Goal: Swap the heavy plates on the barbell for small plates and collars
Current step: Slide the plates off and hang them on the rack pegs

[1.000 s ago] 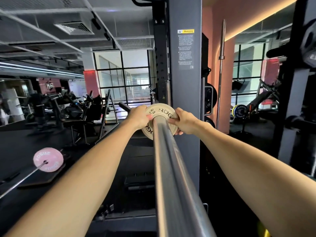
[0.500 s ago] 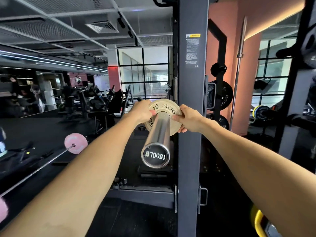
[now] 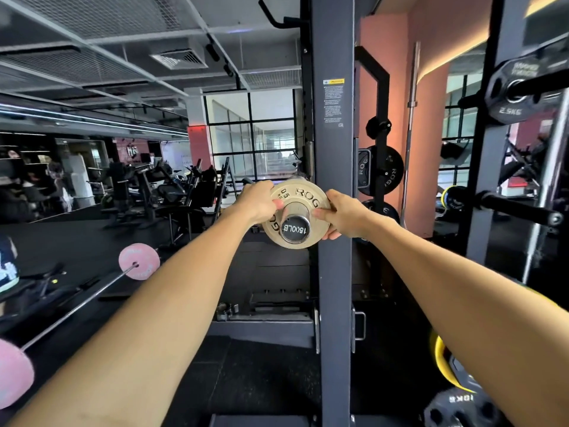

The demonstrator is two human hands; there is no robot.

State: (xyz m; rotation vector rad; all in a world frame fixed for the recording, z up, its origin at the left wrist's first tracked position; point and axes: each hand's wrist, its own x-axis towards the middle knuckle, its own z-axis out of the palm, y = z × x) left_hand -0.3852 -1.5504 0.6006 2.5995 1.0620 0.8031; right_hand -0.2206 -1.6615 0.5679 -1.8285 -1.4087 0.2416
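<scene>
Beige Rogue 0.5 change plate (image 3: 303,195) on sleeve end (image 3: 293,233) stamped "1500LB" | your left hand (image 3: 260,202) and right hand (image 3: 343,214) grip its opposite edges

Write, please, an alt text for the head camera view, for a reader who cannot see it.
Two bare hands hold a small pale plate on the end of a steel barbell sleeve: the left hand grips its left edge, the right hand its right edge. Behind stands a dark rack post in a gym.

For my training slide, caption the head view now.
Both hands, left hand and right hand, hold a small tan round plate on the steel barbell sleeve.
</scene>
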